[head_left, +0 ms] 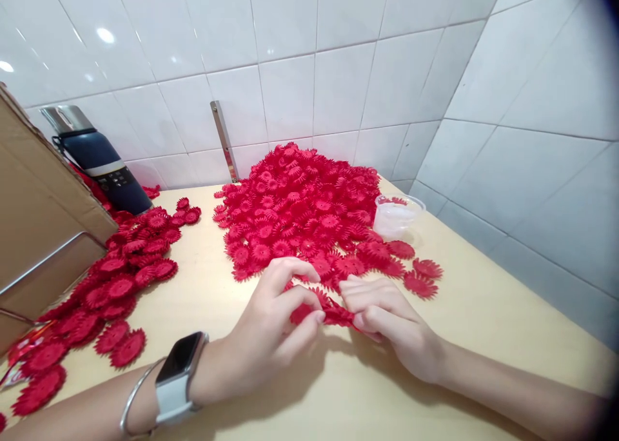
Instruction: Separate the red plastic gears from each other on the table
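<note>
While both hands meet at table centre, left hand and right hand pinch one red flower piece between them, big pile just beyond.

Red flower: a flat, toothed, daisy-shaped piece, pinched between the fingertips of the left hand and right hand. It sits low over the table, partly hidden by fingers, just at the near edge of the big pile.

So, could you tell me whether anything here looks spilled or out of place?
Yes: red flowers trail loosely across the table from the cardboard box, apart from the main pile.
</note>
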`<act>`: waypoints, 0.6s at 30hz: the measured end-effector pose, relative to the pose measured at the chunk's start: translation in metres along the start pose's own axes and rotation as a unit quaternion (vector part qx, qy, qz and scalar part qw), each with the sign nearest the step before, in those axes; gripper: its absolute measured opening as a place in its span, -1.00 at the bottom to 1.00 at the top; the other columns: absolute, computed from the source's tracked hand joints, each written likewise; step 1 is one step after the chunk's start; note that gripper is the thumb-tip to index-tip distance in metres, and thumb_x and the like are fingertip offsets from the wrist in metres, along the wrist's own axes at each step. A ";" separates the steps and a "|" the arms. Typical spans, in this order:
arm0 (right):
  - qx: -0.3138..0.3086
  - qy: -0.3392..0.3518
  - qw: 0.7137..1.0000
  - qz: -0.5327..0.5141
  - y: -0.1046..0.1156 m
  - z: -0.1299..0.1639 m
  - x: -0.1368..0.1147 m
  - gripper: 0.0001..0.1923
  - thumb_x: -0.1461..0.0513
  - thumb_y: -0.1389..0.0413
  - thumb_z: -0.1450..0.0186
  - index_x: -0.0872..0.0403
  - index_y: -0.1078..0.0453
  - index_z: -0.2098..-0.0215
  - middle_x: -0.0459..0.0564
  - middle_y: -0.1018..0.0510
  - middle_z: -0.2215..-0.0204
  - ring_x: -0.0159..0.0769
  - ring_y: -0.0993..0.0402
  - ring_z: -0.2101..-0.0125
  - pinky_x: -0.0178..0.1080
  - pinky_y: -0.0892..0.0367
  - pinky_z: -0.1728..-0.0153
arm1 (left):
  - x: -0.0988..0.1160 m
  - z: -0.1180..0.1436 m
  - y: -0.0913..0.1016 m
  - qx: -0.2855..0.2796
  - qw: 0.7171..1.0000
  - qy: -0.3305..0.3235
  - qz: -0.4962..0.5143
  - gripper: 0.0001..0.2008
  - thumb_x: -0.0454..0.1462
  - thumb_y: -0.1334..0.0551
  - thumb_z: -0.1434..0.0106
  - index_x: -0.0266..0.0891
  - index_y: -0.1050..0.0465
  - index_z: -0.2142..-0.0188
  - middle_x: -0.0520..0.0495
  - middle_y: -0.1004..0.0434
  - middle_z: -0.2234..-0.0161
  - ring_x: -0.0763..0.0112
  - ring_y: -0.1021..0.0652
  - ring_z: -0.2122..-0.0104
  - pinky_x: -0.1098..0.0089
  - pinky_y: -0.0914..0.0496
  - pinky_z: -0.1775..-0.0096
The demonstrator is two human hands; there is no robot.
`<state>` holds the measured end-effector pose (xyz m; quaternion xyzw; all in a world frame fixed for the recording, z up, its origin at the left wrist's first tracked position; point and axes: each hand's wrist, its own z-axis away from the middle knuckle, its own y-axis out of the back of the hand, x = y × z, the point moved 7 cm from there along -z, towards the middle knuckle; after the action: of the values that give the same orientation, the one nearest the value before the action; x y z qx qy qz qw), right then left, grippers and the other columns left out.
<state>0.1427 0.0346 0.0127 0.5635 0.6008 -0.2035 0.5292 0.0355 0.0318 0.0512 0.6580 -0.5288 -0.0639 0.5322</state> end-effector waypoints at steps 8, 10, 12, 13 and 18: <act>0.157 -0.147 0.974 -0.066 0.030 -0.003 0.023 -0.68 0.23 0.09 -0.15 0.06 -0.02 0.74 -0.13 -0.13 0.72 -0.39 -0.07 0.64 -0.30 -0.03 0.60 | -0.047 -0.013 0.059 0.144 0.981 0.098 -0.086 -0.90 -0.31 -0.13 -0.15 -0.22 -0.36 0.48 -0.08 -0.25 0.20 0.29 -0.33 0.12 0.21 -0.22 0.05; 0.167 -0.166 0.969 -0.079 0.032 -0.009 0.015 -0.70 0.19 0.07 -0.18 0.07 -0.08 0.68 -0.13 -0.20 0.67 -0.39 -0.14 0.59 -0.32 -0.08 0.56 | -0.056 -0.019 0.078 0.193 0.969 0.092 -0.122 -0.90 -0.30 -0.13 -0.14 -0.23 -0.37 0.48 -0.08 -0.25 0.19 0.28 -0.33 0.09 0.21 -0.19 0.01; 0.199 -0.173 0.962 -0.067 0.042 -0.017 0.008 -0.71 0.15 0.07 -0.20 0.08 -0.11 0.64 -0.14 -0.22 0.63 -0.40 -0.16 0.57 -0.34 -0.10 0.54 | -0.069 -0.026 0.093 0.224 0.960 0.092 -0.139 -0.91 -0.27 -0.14 -0.12 -0.23 -0.39 0.44 -0.10 -0.24 0.14 0.26 -0.31 0.06 0.24 -0.22 0.02; 0.201 -0.165 0.964 -0.046 0.047 -0.023 0.004 -0.70 0.14 0.07 -0.21 0.08 -0.11 0.63 -0.15 -0.22 0.63 -0.41 -0.15 0.57 -0.34 -0.09 0.54 | -0.078 -0.030 0.094 0.194 0.964 0.103 -0.147 -0.89 -0.26 -0.13 -0.12 -0.23 -0.41 0.40 -0.11 -0.24 0.12 0.24 -0.30 0.04 0.23 -0.21 0.01; 0.025 -0.154 0.987 0.037 0.048 -0.058 0.004 -0.69 0.13 0.06 -0.21 0.11 -0.25 0.62 -0.12 -0.30 0.61 -0.40 -0.17 0.56 -0.34 -0.09 0.53 | -0.100 -0.042 0.076 0.023 0.984 0.116 -0.134 -0.85 -0.23 -0.20 -0.04 -0.22 -0.50 0.43 -0.12 -0.39 0.20 0.16 -0.41 0.15 0.15 -0.24 0.05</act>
<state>0.1623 0.0987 0.0468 0.5607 0.4856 -0.2826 0.6083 -0.0285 0.1439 0.0799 0.7377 -0.3721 -0.0458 0.5615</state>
